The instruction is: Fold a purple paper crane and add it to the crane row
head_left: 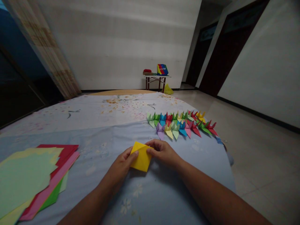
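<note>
A folded square of yellow origami paper (pixel 141 158) is held just above the blue cloth near the table's front. My left hand (pixel 124 160) pinches its left side, thumb on top and fingers behind. At the upper right corner, my right hand (pixel 164 152) grips the paper between thumb and forefinger. A crease shows across its upper part. Beyond my right hand stand two rows of folded paper cranes (pixel 174 129) in several colours. To the left lies a stack of coloured paper sheets (pixel 25 175), pale green on top, with pink, red and green edges showing.
The table carries a blue cloth (pixel 93 168) in front and a white flowered cloth (pixel 93 109) behind. A small stand (pixel 156 76) with a colourful box (pixel 162 69) is by the far wall, a yellow bag (pixel 168 89) beside it. Floor lies to the right.
</note>
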Tool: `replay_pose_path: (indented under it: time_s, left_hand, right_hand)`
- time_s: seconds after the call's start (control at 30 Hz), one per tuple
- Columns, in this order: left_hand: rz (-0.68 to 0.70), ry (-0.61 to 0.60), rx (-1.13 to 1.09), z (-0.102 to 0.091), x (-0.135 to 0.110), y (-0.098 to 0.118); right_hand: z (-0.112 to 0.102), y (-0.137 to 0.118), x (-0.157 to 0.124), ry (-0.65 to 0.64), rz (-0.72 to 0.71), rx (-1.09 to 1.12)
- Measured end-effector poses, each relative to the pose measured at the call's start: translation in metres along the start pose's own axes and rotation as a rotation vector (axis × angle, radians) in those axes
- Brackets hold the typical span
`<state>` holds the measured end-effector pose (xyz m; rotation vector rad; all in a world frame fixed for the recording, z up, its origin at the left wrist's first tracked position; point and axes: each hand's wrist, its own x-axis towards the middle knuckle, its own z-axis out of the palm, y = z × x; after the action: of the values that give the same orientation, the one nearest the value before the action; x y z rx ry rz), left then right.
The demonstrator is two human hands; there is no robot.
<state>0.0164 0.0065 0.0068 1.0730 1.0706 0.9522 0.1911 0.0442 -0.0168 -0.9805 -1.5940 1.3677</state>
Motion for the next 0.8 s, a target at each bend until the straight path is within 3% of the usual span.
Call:
replay_pose_path:
  time_s: [0.23, 0.6, 0.8]
  left_hand:
    - [-0.037, -0.007, 0.023, -0.005, 0.002, -0.001]
    - [-0.083, -0.045, 0.091, -0.011, 0.007, -0.001]
    - [-0.073, -0.036, 0.134, -0.021, 0.007, 0.008]
  right_hand:
    - [0.001, -0.001, 0.000, -0.023, 0.070, 0.087]
    - [-0.007, 0.002, 0.000, -0.097, 0.051, -0.070]
    - [-0.014, -0.011, -0.006, -0.296, -0.005, -0.071]
